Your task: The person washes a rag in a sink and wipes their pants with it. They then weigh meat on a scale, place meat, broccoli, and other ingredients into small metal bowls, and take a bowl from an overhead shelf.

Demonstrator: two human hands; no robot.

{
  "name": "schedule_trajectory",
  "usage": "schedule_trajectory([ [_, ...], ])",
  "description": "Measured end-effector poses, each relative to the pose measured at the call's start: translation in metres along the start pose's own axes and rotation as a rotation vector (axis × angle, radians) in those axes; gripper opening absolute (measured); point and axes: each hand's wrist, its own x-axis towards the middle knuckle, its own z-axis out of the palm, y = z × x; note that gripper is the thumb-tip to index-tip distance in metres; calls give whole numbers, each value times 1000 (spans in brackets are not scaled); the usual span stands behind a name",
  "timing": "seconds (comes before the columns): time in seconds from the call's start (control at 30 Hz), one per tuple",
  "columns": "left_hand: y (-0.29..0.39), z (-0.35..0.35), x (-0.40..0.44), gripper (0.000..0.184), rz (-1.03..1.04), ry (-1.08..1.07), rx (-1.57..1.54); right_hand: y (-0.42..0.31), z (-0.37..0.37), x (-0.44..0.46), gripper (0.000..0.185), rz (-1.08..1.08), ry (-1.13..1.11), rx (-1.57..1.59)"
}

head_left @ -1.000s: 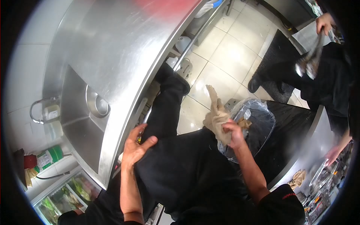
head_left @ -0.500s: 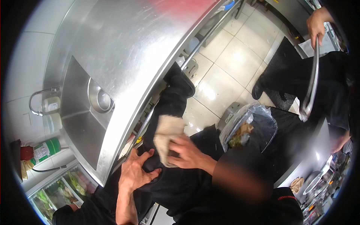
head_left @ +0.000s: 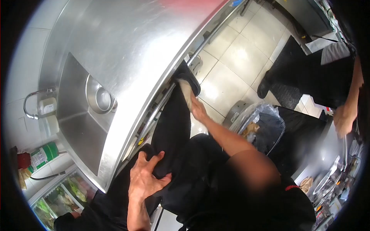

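Note:
My right hand (head_left: 198,110) grips a beige cloth (head_left: 185,93). The cloth lies against the lower end of a black trouser leg (head_left: 171,119), close to a black shoe (head_left: 189,75) beside the counter. My fingers partly hide how the cloth is folded. On the black trousers nearer to me rests my left hand (head_left: 148,175), its fingers spread and nothing in it.
A steel counter with a sink (head_left: 83,115) borders the left. A lined bin (head_left: 266,125) with scraps stands right of my right arm. At far right, a co-worker's hand (head_left: 345,120) holds a metal utensil. Vegetables lie in a case (head_left: 65,198) at lower left.
My right hand has moved away from me, down the leg to the shoe, with the cloth. My left hand stays on the trousers. The co-worker's arm with the utensil has come lower.

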Motion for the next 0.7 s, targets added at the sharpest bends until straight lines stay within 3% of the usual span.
schedule_trajectory([
  [0.03,-1,0,1,59,10,21,-23,-5,0,-23,42,173,46,-99],
  [0.1,-3,0,2,60,6,29,-73,-27,0,-66,38,763,155,820],
  [0.2,-5,3,3,60,13,41,-131,-15,-37,-113,41,699,75,1099],
  [0.27,-5,2,4,59,27,57,-148,-2,-64,-124,46,576,38,1285],
  [0.33,-2,-4,11,56,-14,11,-191,-21,-99,-112,55,345,-98,1248],
  [0.4,-1,-2,28,42,128,197,-151,-89,-119,-90,66,217,-41,759],
  [0.43,-2,3,39,36,213,332,-117,-121,-129,-71,71,95,-205,606],
  [0.47,5,-2,52,31,227,289,-290,-157,-137,-53,76,-25,-370,449],
  [0.5,13,-7,67,26,239,245,-461,-208,-133,-41,77,-188,-391,119],
  [0.53,24,-9,84,27,204,152,-784,-258,-118,-33,78,-351,-409,-210],
  [0.57,34,-11,99,28,168,58,-1106,-293,-96,-29,72,-527,-431,-298],
  [0.6,38,-9,107,31,167,82,-1262,-319,-82,-25,59,-660,-574,-565],
  [0.63,39,-6,114,34,168,108,-1416,-346,-60,-30,46,-565,-685,-773],
  [0.7,21,-7,124,37,319,-39,-2106,-369,-32,-37,32,-816,-552,-860],
])
